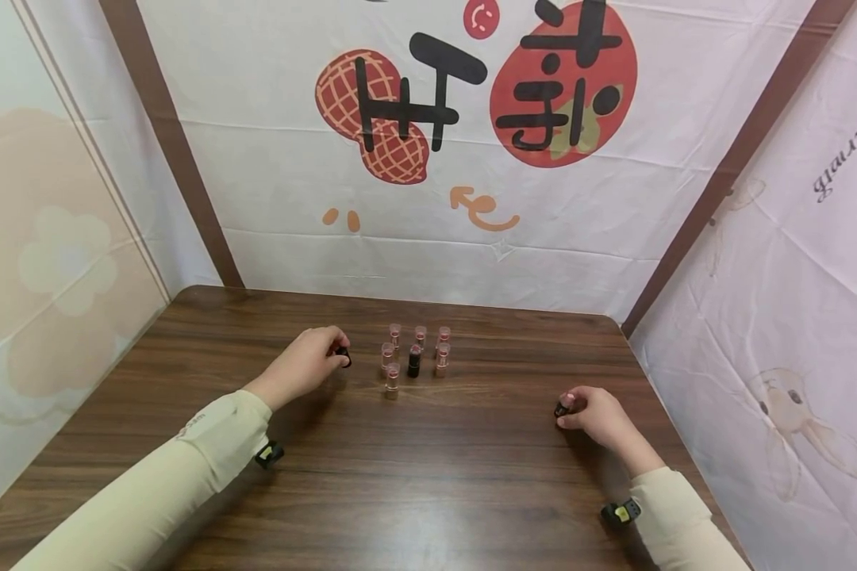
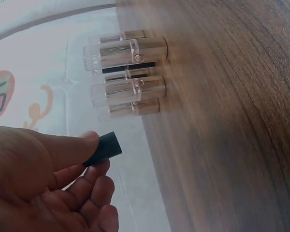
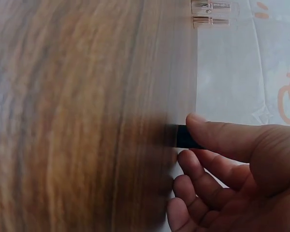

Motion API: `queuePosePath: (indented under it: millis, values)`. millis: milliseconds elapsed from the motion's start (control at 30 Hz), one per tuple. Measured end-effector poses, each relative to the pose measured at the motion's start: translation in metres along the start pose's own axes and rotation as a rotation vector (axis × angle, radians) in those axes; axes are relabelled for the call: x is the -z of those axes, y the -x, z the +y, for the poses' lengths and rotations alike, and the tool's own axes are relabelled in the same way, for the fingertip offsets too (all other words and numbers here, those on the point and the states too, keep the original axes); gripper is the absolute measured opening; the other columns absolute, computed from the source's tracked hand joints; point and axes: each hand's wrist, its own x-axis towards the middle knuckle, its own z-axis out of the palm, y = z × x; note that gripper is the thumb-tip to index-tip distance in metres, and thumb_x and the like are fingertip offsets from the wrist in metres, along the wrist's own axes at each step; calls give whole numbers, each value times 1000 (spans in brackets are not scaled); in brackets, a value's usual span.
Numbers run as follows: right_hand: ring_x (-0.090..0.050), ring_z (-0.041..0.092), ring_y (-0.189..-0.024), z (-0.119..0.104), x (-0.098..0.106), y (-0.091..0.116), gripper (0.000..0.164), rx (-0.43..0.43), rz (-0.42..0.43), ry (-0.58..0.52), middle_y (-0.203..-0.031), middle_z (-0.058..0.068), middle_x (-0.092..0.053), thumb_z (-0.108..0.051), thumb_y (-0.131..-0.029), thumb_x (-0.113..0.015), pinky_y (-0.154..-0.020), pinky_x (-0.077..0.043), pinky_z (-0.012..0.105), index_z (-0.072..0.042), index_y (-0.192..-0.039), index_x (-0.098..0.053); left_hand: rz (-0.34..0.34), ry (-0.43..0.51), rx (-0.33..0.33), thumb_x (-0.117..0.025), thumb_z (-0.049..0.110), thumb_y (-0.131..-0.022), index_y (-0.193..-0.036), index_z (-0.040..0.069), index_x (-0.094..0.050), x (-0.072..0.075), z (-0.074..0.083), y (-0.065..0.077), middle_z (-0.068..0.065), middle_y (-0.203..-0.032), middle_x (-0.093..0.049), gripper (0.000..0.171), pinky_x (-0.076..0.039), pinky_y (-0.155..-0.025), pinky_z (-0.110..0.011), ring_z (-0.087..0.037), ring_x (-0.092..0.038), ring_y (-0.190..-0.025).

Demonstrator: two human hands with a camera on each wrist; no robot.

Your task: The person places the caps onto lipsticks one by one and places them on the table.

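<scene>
My left hand (image 1: 307,361) pinches a black lipstick (image 2: 105,149) between thumb and fingers, left of a cluster of lipsticks; the hand covers much of it. Over at the table's right side, my right hand (image 1: 598,414) grips another black lipstick (image 1: 564,404) with a pinkish top, its base close over the wood. In the cluster stand several gold lipsticks (image 1: 393,382) with clear caps, upright and near one another. Among them is one black lipstick (image 1: 414,362). From the left wrist, the gold lipsticks (image 2: 152,49) appear sideways just beyond the fingertips.
The dark wood table (image 1: 428,468) has a rounded far corner. A printed white cloth (image 1: 271,174) hangs behind its back edge, and another cloth (image 1: 778,317) hangs along the right side. Dark wrist devices (image 1: 620,514) sit at both sleeves.
</scene>
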Motion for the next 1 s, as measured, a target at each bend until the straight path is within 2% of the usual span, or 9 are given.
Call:
queuePosePath:
  millis: [233,333,433,633,800,1000]
  values:
    - [-62,21,-99,3,-4,-1,34,15,22,-4,-106,5,-74,-21,-81,-87,-89,-48,43,-9,-110,-75,13,6,0,-71,14,-98,-115,1,-66,2,0,0,-10,-101,-66,22,-51,-80,-43,-23,-60,-89]
    - [-60,19,-94,4,-6,-1,25,32,40,8,-103,4,-73,-22,-83,-86,-85,-47,39,-10,-100,-73,12,13,-4,-71,13,-97,-115,0,-66,4,1,1,-11,-102,-67,23,-51,-81,-45,-23,-61,-90]
    - [-58,17,-87,2,-7,0,23,35,57,2,-99,2,-71,-25,-85,-85,-79,-46,36,-12,-92,-68,12,17,-5,-71,13,-98,-116,0,-66,5,2,1,-10,-103,-67,23,-51,-81,-44,-23,-61,-91]
    - [-59,14,-78,-10,-10,0,23,56,92,4,-89,-1,-68,-28,-86,-84,-73,-47,33,-13,-94,-68,18,22,-17,-70,15,-99,-114,3,-66,7,6,0,-8,-100,-66,19,-50,-79,-42,-21,-59,-88]
    - [-61,14,-82,-25,-14,-1,21,104,112,11,-92,-2,-70,-27,-87,-83,-75,-49,34,-14,-95,-69,20,32,-43,-69,16,-99,-111,4,-66,9,9,-1,-6,-96,-66,17,-49,-78,-40,-20,-58,-85]
    - [-66,16,-93,-43,-22,-1,17,157,102,-38,-100,0,-73,-23,-89,-82,-80,-51,37,-13,-98,-72,3,40,-67,-69,16,-99,-109,6,-66,13,16,-3,-4,-95,-65,14,-48,-77,-39,-19,-56,-83]
